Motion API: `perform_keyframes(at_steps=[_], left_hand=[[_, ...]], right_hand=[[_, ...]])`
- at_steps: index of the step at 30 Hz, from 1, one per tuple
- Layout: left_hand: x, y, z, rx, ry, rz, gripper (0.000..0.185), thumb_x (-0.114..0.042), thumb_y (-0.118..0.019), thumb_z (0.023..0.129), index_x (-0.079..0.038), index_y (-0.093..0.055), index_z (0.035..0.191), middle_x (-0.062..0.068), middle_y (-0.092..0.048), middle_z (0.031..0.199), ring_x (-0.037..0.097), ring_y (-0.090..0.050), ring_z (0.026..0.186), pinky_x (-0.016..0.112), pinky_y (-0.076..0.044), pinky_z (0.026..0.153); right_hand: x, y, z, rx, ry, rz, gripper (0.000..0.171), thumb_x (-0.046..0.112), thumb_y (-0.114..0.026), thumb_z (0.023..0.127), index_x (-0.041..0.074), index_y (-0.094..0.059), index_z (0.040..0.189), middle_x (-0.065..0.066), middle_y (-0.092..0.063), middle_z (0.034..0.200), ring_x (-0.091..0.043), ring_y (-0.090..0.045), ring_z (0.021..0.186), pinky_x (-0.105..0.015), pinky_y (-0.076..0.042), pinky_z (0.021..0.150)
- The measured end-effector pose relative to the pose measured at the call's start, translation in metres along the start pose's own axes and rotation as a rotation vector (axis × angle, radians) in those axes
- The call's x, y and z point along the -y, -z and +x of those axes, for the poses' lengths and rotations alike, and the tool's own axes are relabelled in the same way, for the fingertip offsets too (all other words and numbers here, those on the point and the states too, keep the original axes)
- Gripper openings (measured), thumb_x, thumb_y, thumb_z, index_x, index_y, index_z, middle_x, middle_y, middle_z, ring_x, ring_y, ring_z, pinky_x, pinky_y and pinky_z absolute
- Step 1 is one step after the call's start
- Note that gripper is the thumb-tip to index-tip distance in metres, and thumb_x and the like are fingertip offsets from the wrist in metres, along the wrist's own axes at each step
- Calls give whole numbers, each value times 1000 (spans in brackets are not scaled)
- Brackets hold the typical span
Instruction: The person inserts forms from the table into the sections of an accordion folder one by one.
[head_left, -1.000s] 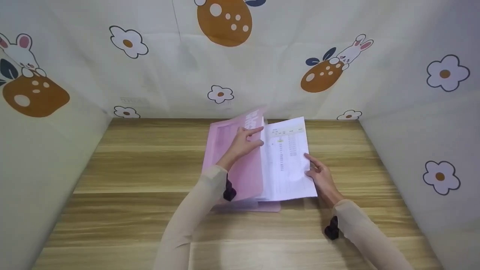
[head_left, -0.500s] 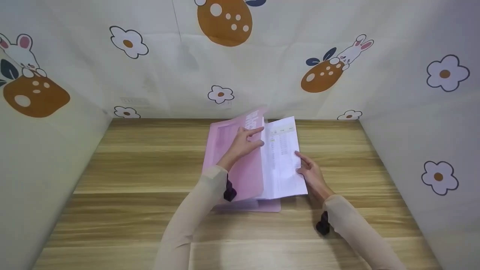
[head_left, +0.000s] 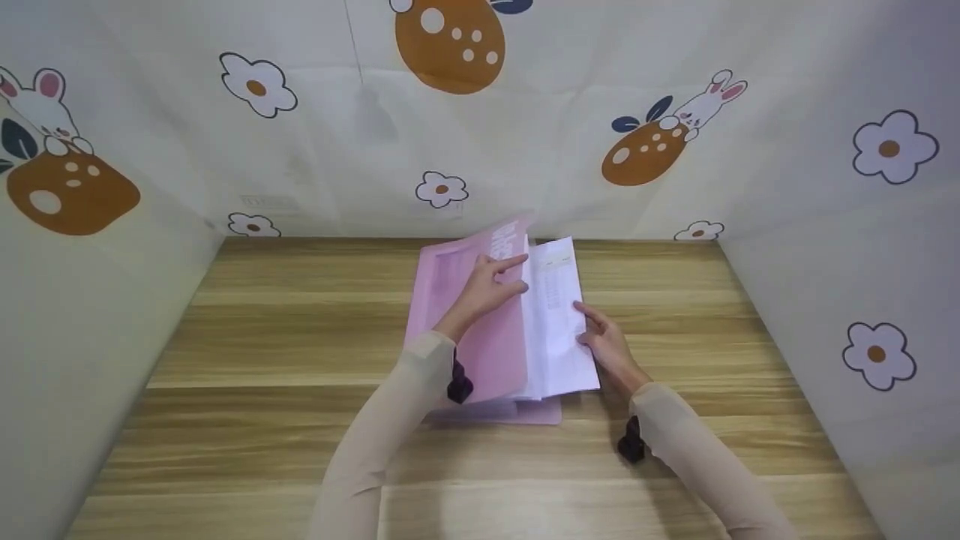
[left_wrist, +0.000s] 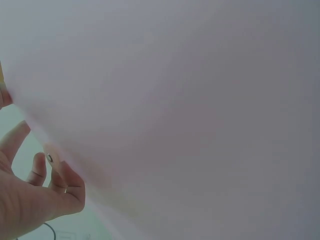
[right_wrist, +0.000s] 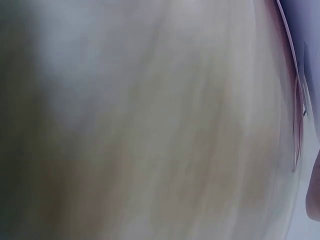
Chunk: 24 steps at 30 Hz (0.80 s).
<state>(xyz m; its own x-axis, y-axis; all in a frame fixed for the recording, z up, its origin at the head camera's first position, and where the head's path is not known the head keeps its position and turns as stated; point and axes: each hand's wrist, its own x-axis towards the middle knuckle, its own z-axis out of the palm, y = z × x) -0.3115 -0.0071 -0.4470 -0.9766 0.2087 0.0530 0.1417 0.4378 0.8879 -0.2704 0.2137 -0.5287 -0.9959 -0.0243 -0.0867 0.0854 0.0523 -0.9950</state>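
A pink folder (head_left: 491,352) with pale lettering near its top lies on the table, its front cover raised. My left hand (head_left: 484,291) holds that cover by its free edge. In the left wrist view the left hand's fingers (left_wrist: 72,192) curl at the cover's edge, where a small round metal piece shows. Printed white paper (head_left: 559,330) lies partly inside the folder, and its right part sticks out. My right hand (head_left: 609,346) pinches the paper's right edge between thumb and fingers. Only a fingertip of the right hand shows in the right wrist view.
The folder and paper lie on a wood-grain table (head_left: 285,337). Pale curtains (head_left: 337,135) printed with flowers, rabbits and oranges enclose the table at the back and both sides. A dark device (head_left: 631,442) hangs at the right wrist.
My right hand has moved left with the paper, so a narrower strip of it sticks out of the folder. The left hand and the raised cover have stayed in place.
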Motion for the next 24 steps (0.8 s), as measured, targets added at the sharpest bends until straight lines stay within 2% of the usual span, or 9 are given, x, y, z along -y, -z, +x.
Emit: perform_keyframes(at_steps=[4, 9, 16, 19, 22, 24], left_hand=[[1, 0, 0, -1, -16, -3, 50, -21, -65, 72, -20, -56, 121, 8, -35, 93, 19, -37, 84, 27, -32, 67], [2, 0, -1, 0, -34, -8, 49, -23, -64, 73, -20, -56, 121, 9, -36, 94, 20, -38, 86, 28, -34, 68], [2, 0, -1, -2, -13, -7, 50, -23, -65, 73, -20, -56, 121, 9, -36, 95, 19, -38, 86, 28, -34, 69], [1, 0, -1, -2, -9, -3, 50, -23, -65, 73, -20, -56, 122, 10, -36, 95, 19, -38, 83, 28, -33, 67], [1, 0, -1, -5, -15, -4, 50, -23, -66, 72, -20, -56, 121, 9, -36, 94, 18, -37, 82, 27, -33, 66], [1, 0, 0, -7, -23, -4, 50, -22, -66, 72, -19, -56, 121, 9, -36, 93, 19, -37, 82, 27, -32, 67]], right_hand=[[0, -5, 2, 2, 22, -62, 61, -16, -45, 69, 3, -46, 127, -15, -43, 128, -23, -44, 107, -33, -37, 85], [0, -10, 5, 0, 60, -128, 60, -15, -47, 68, 0, -47, 126, -13, -40, 131, -21, -34, 116, -35, -28, 93], [1, -16, 7, 15, 34, -96, 60, -16, -46, 69, -1, -45, 127, -16, -38, 131, -24, -38, 114, -36, -32, 90], [0, -18, 7, 11, 32, -83, 59, -16, -45, 70, -4, -42, 128, -18, -37, 132, -26, -35, 118, -35, -30, 93], [-2, -18, 8, -1, 24, -60, 59, -17, -44, 71, -8, -36, 129, -25, -38, 128, -30, -35, 118, -36, -29, 94], [-3, -17, 8, -12, -1, -54, 58, -17, -44, 73, -10, -33, 130, -27, -41, 124, -31, -40, 114, -36, -32, 91]])
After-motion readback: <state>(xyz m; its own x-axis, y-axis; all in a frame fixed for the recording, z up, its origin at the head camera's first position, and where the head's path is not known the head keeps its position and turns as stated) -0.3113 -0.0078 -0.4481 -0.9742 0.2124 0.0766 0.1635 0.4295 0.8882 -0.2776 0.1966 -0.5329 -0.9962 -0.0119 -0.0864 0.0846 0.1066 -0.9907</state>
